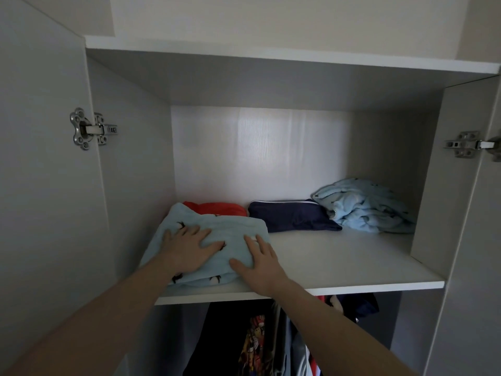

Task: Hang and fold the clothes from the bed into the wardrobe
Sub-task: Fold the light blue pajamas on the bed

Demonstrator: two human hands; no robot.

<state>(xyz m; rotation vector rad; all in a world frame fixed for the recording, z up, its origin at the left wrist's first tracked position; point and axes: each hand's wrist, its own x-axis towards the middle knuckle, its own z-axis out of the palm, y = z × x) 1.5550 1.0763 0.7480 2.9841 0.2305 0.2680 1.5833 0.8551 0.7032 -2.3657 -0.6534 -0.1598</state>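
Placing was the step in hand: left hand [187, 246] and right hand [260, 264] lay flat, gripping nothing, on folded light-blue fleece [217, 226] at wardrobe shelf [339, 261] front-left, probably needing a push inward.

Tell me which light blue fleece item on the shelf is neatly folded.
The light blue fleece garment with dark prints, front left under both hands; the other light blue fleece bundle lies crumpled at back right.

Two bare forearms are in view, without sleeves. The left hand [187, 246] and the right hand [260, 263] wear no gloves, and no ring, watch or bracelet is visible on them.
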